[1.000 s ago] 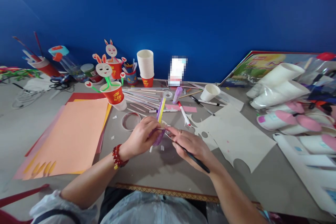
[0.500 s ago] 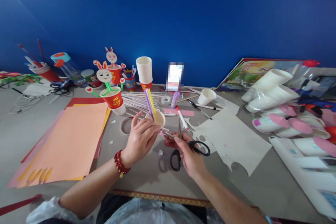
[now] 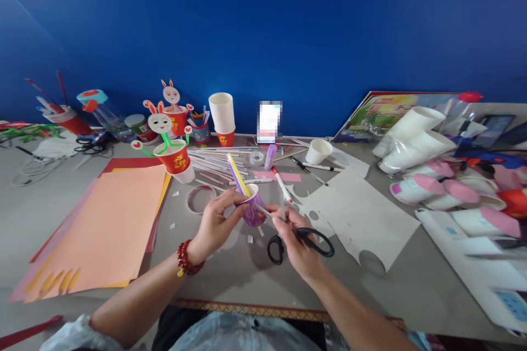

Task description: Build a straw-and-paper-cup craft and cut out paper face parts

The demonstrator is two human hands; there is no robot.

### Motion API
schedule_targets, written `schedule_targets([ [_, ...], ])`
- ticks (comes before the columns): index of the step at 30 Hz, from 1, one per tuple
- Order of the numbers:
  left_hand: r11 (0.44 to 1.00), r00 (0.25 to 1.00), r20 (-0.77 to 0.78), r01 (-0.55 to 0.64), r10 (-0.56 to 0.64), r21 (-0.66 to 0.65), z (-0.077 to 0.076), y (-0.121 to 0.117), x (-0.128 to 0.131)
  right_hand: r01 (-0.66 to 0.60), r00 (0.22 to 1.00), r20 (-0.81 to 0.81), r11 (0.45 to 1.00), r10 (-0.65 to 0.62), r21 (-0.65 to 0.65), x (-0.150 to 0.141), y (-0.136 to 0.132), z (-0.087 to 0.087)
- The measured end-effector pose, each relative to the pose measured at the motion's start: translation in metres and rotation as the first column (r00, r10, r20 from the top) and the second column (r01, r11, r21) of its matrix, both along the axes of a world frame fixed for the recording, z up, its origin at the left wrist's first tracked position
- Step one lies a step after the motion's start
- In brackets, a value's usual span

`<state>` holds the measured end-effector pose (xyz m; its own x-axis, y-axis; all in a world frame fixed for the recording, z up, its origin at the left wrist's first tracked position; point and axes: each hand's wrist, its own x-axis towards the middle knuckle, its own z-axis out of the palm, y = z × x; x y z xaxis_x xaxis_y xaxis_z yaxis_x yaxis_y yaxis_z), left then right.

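Observation:
A purple-patterned paper cup (image 3: 252, 215) is in my left hand (image 3: 218, 219), whose thumb and fingers grip its left side. Inside the cup stand a yellow strip (image 3: 237, 174) and a purple strip (image 3: 233, 171), leaning left above the rim. My right hand (image 3: 300, 238) holds black-handled scissors (image 3: 317, 241), with the blades pointing up and away. Its thumb and fingers also pinch a thin pale stick (image 3: 263, 210) at the cup's right side. Whether this stick enters the cup is unclear. Another short pale piece shows just below the cup.
Coloured paper sheets (image 3: 102, 219) lie left, and a cut white sheet (image 3: 366, 219) lies right. Tape roll (image 3: 188, 200), red marker (image 3: 282, 184), glue stick (image 3: 270, 157) and paper straws (image 3: 209, 162) surround the cup. Behind stand rabbit-topped cups (image 3: 173, 156) and stacked cups (image 3: 222, 115).
The cup has tipped upright and come lower, so its purple side now shows. My left hand has shifted to the cup's left side. My right hand keeps the scissors in nearly the same place.

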<state>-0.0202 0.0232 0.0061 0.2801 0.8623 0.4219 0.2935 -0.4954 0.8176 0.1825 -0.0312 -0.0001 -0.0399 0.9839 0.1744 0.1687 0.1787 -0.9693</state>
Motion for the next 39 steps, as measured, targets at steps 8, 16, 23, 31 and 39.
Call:
schedule_targets([
  [8,0.998,1.000,-0.012,0.006,-0.005,0.062,-0.001,0.000,0.000,-0.024,0.999,0.028,1.000,0.024,0.018,0.000,0.000,0.002],
  [16,0.996,0.994,-0.104,0.031,-0.023,0.081,0.000,0.003,-0.005,-0.141,0.950,0.304,0.963,0.067,0.229,0.004,0.007,0.015],
  [23,0.995,0.965,-0.254,0.086,-0.070,0.054,0.010,0.005,-0.011,-0.327,0.861,0.493,0.880,0.127,0.344,0.009,0.015,0.018],
  [31,0.905,0.940,-0.332,0.075,0.077,0.419,0.014,0.000,-0.006,-0.038,0.923,-0.382,0.979,-0.043,-0.201,-0.014,0.009,-0.008],
  [39,0.978,0.980,-0.197,0.042,0.000,0.206,0.015,0.000,-0.007,-0.152,0.988,0.044,0.987,0.150,0.046,0.003,0.014,0.006],
])
